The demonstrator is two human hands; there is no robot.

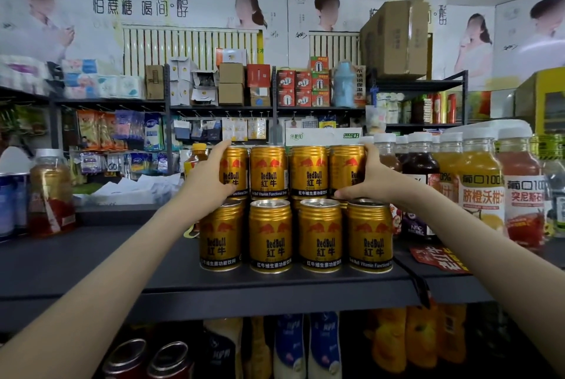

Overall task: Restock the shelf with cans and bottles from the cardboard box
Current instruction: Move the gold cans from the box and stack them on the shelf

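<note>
Head view: hands (pixel 214 177) clamp stacked cans (pixel 293 171).

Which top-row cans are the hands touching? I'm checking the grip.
The two end cans: left hand on the leftmost can, right hand on the rightmost can. The middle two go untouched.

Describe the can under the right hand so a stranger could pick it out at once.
Start at the dark shelf with the block of gold cans stacked in two rows. Look at the upper row, four across. The can is at that row's right end, next to the juice bottles; unlike its middle neighbours, the right hand wraps its outer side, covering part of its label.
</note>
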